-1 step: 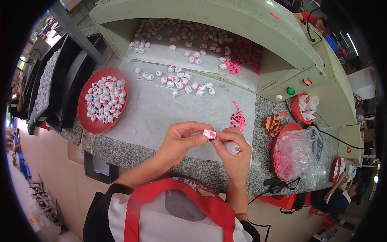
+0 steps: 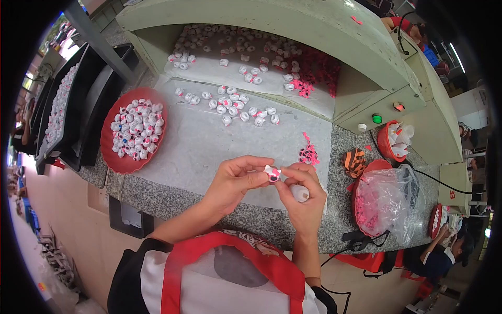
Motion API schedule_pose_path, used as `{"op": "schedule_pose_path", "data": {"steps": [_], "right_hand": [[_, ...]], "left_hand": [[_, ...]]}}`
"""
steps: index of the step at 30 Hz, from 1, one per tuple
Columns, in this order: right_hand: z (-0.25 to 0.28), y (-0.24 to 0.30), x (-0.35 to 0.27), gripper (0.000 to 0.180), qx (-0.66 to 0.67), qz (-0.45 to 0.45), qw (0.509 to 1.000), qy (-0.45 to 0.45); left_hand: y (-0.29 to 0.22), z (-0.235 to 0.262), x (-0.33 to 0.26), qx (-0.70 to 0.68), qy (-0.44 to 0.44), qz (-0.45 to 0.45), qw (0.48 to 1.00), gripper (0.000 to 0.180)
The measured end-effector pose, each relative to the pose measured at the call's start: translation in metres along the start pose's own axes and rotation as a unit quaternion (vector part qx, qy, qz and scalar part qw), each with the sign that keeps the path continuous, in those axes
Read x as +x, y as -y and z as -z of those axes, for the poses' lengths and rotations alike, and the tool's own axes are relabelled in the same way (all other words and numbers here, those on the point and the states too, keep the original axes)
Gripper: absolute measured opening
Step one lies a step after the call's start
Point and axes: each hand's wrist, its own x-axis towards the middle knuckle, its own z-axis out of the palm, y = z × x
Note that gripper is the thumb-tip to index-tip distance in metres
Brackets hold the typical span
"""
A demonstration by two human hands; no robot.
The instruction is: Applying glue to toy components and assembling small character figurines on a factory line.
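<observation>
Left hand (image 2: 235, 180) and right hand (image 2: 300, 196) fingers pinched one white piece (image 2: 272, 174) at worktop's near edge. Red plate (image 2: 110, 154) at left edge full; many pieces (image 2: 238, 107) loose mid-worktop, undone.

Lighting: bright, even, diffuse daylight-like; shadows soft and faint beneath the hands (image 2: 272, 191) on the worktop (image 2: 209, 152). Glare: window at upper left blown out. Distortion: strong fisheye, straight edges bowed, black vignette around the rim. Focus: centre sharp, periphery softer.
</observation>
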Motion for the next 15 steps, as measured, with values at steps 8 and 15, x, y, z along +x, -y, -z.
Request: {"op": "schedule_pose_path", "data": {"steps": [8, 15], "right_hand": [[0.005, -0.014, -0.003, 0.023, 0.162, 0.016, 0.984, 0.068], [-0.002, -0.022, -0.002, 0.019, 0.307, -0.074, 0.943, 0.105]], "left_hand": [[-0.014, -0.008, -0.014, 0.058, 0.011, -0.063, 0.996, 0.03], [-0.013, -0.003, -0.017, 0.243, 0.032, -0.116, 0.962, 0.023]]}}
